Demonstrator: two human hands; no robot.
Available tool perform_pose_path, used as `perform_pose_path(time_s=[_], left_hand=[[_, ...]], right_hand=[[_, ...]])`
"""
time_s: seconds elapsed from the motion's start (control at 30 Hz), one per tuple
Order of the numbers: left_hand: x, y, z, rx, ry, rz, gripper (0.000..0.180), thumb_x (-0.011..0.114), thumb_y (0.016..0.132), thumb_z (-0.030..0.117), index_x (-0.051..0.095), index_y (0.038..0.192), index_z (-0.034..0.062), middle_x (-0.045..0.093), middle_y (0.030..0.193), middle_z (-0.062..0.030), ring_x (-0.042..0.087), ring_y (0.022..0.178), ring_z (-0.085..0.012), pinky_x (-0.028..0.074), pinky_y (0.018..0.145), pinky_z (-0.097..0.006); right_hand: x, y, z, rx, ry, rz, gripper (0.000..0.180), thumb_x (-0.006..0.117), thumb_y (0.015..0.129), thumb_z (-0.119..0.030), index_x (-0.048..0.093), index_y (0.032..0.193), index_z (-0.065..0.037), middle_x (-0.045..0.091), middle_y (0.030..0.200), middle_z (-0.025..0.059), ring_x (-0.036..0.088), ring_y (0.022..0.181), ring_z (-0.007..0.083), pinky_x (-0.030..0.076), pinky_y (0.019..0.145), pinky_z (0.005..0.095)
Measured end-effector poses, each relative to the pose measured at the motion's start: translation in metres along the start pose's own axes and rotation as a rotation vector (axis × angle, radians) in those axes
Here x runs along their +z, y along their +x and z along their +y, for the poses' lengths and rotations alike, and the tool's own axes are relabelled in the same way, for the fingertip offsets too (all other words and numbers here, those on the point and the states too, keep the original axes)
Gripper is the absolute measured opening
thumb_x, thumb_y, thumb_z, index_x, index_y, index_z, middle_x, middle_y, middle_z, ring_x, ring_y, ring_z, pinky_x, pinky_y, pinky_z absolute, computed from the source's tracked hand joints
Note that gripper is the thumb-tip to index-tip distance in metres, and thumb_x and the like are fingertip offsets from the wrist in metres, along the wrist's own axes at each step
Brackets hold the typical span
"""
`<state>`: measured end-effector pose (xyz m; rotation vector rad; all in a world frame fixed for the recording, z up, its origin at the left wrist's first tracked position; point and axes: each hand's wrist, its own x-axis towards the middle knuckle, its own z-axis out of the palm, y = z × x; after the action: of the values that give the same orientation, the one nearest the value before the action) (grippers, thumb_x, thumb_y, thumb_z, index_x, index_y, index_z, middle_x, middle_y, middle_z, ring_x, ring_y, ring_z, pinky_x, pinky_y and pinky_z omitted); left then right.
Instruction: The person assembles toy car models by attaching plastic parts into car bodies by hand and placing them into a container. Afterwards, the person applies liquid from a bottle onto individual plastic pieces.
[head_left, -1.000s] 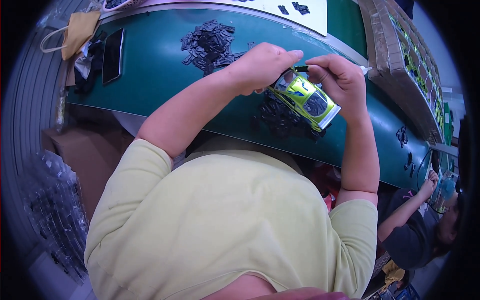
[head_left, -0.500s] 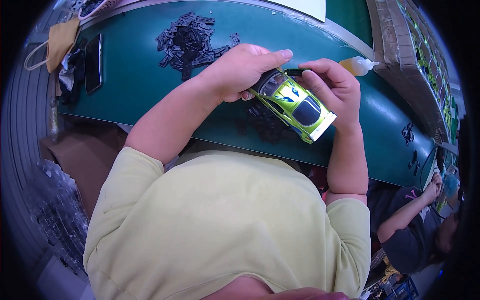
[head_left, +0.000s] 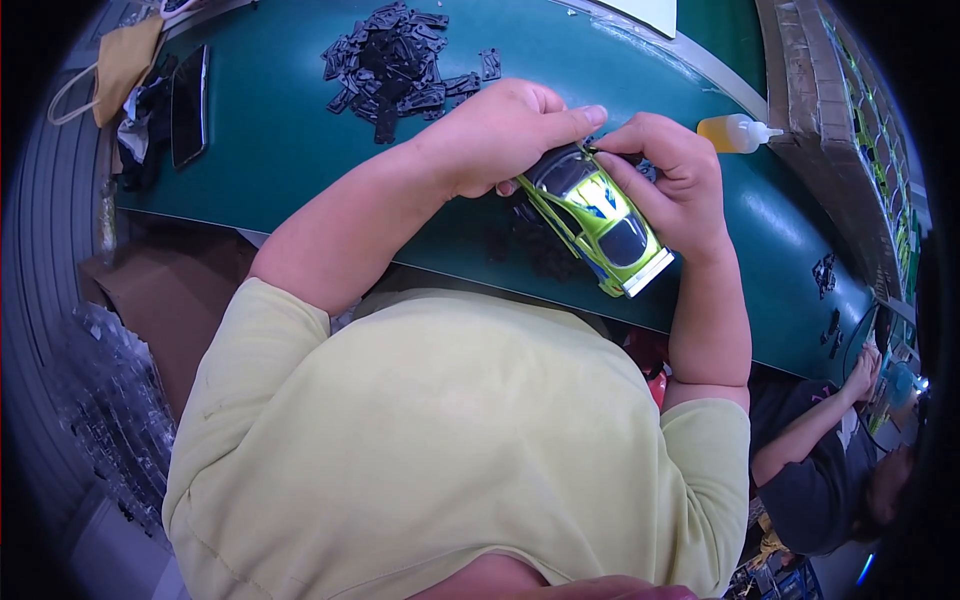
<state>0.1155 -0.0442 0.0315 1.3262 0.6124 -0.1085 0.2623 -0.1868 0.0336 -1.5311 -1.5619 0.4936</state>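
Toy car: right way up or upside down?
Right way up: the toy car shows its patterned roof and dark rear window to the head camera.

On dark-green smooth table (head_left: 265,110), at left, lies blk. flat rectangular smartphone (head_left: 190,106), nr. yellow cloth piece (head_left: 129,65). At rt., clear plastic bottle w/ yellow liquid (head_left: 728,134) lies sideways.
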Motion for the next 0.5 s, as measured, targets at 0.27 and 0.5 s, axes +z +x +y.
perform_pose_path(time_s=[0.27, 0.5], left_hand=[[-0.006, 0.009, 0.000, 0.144, -0.442, 0.021, 0.039, 0.062, 0.091, 0.043, 0.058, 0.084, 0.0057, 0.059, 0.066, -0.0005, 0.047, 0.046, -0.0041, 0.033, 0.035, -0.018], [-0.006, 0.013, -0.005, 0.192, -0.497, 0.162, 0.039, 0.062, 0.091, 0.043, 0.054, 0.090, 0.0051, 0.061, 0.076, -0.0034, 0.055, 0.060, -0.0077, 0.038, 0.042, -0.021]], right_hand=[[-0.009, 0.003, 0.007, 0.123, 0.405, 0.715, 0.012, 0.062, 0.091, -0.006, 0.064, 0.097, 0.003, 0.065, 0.081, 0.0053, 0.059, 0.070, 0.0093, 0.046, 0.063, 0.0194], [0.011, 0.002, -0.031, -0.370, -0.658, 0.384, 0.021, 0.080, 0.065, -0.009, 0.070, 0.084, -0.009, 0.058, 0.076, 0.0029, 0.051, 0.063, 0.0187, 0.041, 0.054, 0.0285]])
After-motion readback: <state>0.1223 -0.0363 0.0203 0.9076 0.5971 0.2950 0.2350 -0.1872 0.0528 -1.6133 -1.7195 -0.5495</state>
